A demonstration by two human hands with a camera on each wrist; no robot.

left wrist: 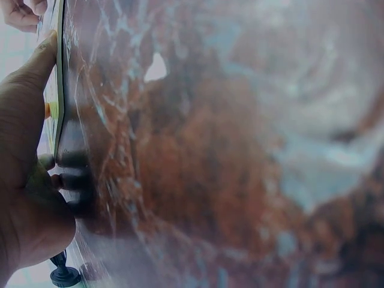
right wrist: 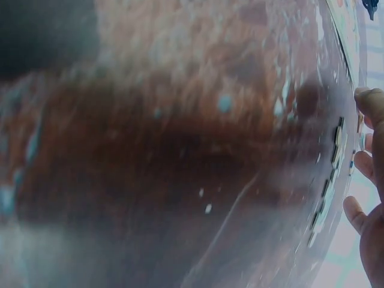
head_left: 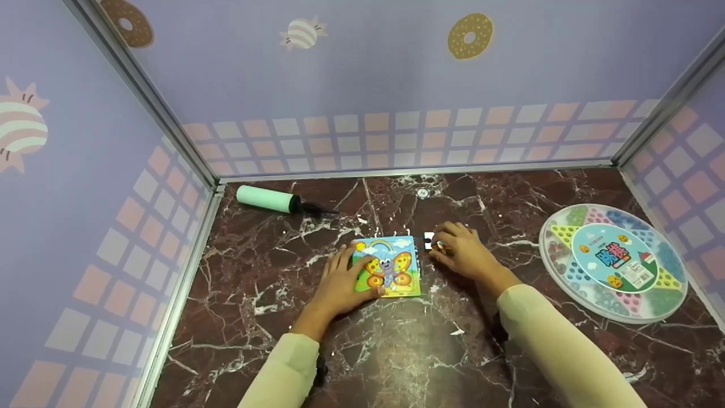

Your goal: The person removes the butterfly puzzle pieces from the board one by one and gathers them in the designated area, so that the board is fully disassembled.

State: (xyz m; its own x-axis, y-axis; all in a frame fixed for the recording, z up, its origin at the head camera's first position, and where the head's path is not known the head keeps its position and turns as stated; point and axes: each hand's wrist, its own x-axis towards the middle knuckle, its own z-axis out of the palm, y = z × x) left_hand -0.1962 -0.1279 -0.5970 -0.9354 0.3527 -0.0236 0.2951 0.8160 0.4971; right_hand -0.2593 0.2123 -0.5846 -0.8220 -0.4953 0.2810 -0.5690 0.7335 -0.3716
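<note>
L hand [head_left: 338, 280], fingers apart, on butterfly puzzle [head_left: 397, 269]; R hand [head_left: 468, 253] at pcs [head_left: 428, 236], can't tell if clamped. Dk marbled tbl [head_left: 255, 328], lilac walls [head_left: 379, 68].

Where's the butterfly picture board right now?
In the head view, the butterfly picture board lies on the marble surface near mid-frame, with the left hand on its left side and the right hand just off its right edge.
</note>
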